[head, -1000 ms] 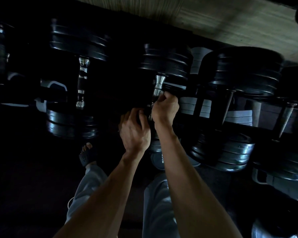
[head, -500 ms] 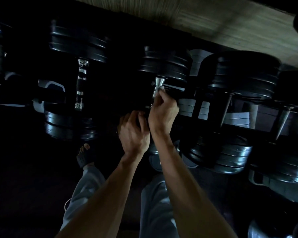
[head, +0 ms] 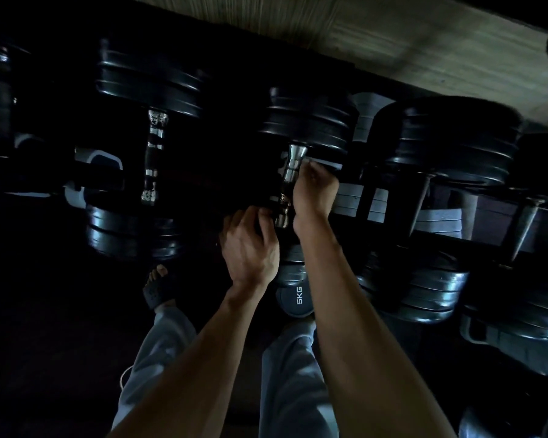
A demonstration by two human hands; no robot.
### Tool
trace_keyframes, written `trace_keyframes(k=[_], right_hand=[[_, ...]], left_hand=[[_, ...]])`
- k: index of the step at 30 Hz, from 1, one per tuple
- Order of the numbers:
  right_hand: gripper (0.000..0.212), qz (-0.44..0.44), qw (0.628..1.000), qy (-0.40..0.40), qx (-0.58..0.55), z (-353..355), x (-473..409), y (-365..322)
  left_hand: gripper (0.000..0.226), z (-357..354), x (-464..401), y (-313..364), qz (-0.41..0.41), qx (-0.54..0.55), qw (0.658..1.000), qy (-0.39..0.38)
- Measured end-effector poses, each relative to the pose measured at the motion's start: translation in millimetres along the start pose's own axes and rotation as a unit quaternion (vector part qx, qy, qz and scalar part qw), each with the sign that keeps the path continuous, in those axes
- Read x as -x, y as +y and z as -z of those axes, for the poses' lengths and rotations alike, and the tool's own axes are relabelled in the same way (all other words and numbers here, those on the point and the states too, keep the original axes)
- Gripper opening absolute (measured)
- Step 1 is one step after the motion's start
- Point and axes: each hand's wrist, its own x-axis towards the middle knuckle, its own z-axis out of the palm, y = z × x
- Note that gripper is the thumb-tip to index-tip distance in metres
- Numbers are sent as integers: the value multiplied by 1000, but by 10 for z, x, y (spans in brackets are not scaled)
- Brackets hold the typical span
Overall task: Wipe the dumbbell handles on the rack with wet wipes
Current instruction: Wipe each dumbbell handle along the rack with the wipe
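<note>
"5KG" dumbbell (head: 295, 297), right hand (head: 315, 192) on handle (head: 290, 175)

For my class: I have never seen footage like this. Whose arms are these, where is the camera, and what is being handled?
There is no machine here. The camera sits on a person's head, looking down at their own two bare arms. In front is a dim rack of black dumbbells. The right hand is closed round the shiny metal handle of the middle dumbbell; a bit of pale wipe seems to show at its fingertips. The left hand rests by the handle's lower end; what it holds is too dark to tell. Below it, a grey weight reads 5KG.
</note>
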Motion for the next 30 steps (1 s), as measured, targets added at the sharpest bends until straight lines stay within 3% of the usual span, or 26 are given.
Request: trace_keyframes(k=[2,7,12,17,22,27,30], right_hand=[[34,-40,999,-5,-28,-47,-108,-22],[33,62,998,18,1,47,160,86],[45,-55,997,13,-56,-134,-202,-19],[34,32,998,22,-49,23,68,128],[47,-58,996,25,-63,-141,-177,-47],[28,53,996,72,-4,19,146,56],[31,87,991,96,20,-91,75,-22]], left_hand=[[46,-1,-9,1,4,2,1000,-2],[46,7,-3,-4,-1,5,1000,-3],[47,10,-3,25,5,2,1000,1],[45,13,-4,4,-2,0,1000,-3],[45,17,6,30,3,0,1000,-1],[44,20,3,21,9,7,1000,-8],[44,32,3,35,13,12,1000,-18]])
